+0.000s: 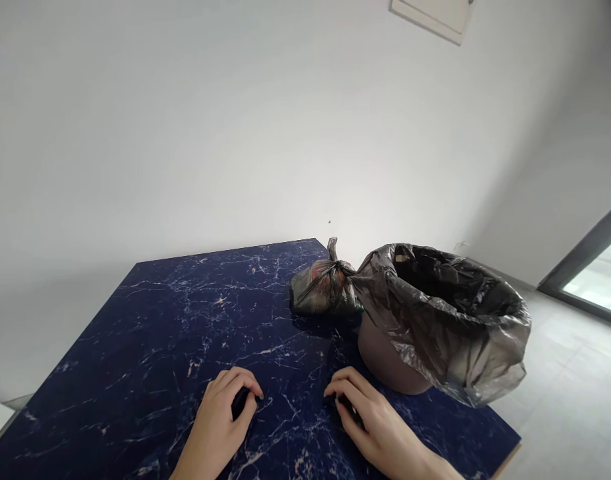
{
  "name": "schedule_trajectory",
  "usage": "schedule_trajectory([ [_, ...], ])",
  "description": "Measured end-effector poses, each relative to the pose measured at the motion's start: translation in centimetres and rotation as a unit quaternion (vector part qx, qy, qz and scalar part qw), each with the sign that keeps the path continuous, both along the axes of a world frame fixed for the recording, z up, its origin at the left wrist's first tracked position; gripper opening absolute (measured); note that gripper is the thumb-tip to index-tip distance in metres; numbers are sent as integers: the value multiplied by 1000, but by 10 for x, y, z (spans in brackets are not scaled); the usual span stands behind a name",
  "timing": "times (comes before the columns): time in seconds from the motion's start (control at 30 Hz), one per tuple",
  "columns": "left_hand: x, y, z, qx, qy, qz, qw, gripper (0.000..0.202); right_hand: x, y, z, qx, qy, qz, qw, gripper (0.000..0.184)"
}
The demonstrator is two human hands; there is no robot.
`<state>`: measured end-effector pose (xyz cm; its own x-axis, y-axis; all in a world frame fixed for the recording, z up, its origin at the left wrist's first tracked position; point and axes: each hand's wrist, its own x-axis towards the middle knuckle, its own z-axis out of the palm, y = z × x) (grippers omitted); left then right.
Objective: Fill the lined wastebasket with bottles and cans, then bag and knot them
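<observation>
My left hand (pixel 225 417) rests on the dark blue marble-patterned table (pixel 225 300), its fingers loosely curved and nothing visible in them. My right hand (pixel 370 420) lies a little way to the right in a similar loose curve, also without anything visible in it. Just beyond my right hand stands a brownish bin (pixel 385 357), lined with a black plastic bag (pixel 420 327) whose edge is folded out over the rim. To the left of the bin sits a knotted black plastic bag (pixel 325 290), full of things that show only faintly through it. Neither hand touches the bin or the bags.
A white wall (pixel 185 133) rises behind the table, with a pale panel (pixel 435 17) at the top. On the right are a light tiled floor (pixel 575 380) and a dark-framed glass door or window (pixel 600 267). The table's right edge runs close to the bin.
</observation>
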<state>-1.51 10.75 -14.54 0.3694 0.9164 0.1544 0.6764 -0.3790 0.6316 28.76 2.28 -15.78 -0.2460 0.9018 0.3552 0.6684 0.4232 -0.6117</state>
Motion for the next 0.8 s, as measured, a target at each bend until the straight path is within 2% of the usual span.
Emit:
schedule_trajectory([
  [0.13, 0, 0, 0, -5, 6, -1, 1000, 32, -15, 29, -10, 77, -5, -127, 989, 35],
  [0.2, 0, 0, 0, -5, 9, -2, 1000, 32, -19, 53, -8, 125, -27, -194, 973, 38],
  [0.3, 0, 1, -1, 2, 9, -6, 1000, 32, -24, 96, -1, 175, -55, -257, 949, 50],
  [0.37, 0, 0, 0, 7, 8, -7, 1000, 30, -26, 123, 4, 190, -57, -291, 936, 60],
  [0.5, -1, -1, 0, 11, 9, -2, 1000, 29, -25, 162, 10, 213, -44, -355, 909, 64],
  [0.67, 0, -3, 1, 11, 18, -6, 1000, 30, -12, 190, 14, 225, -9, -409, 884, 62],
  [0.8, 0, -4, 1, 0, 20, -6, 1000, 30, -7, 202, 7, 214, 5, -425, 879, 57],
])
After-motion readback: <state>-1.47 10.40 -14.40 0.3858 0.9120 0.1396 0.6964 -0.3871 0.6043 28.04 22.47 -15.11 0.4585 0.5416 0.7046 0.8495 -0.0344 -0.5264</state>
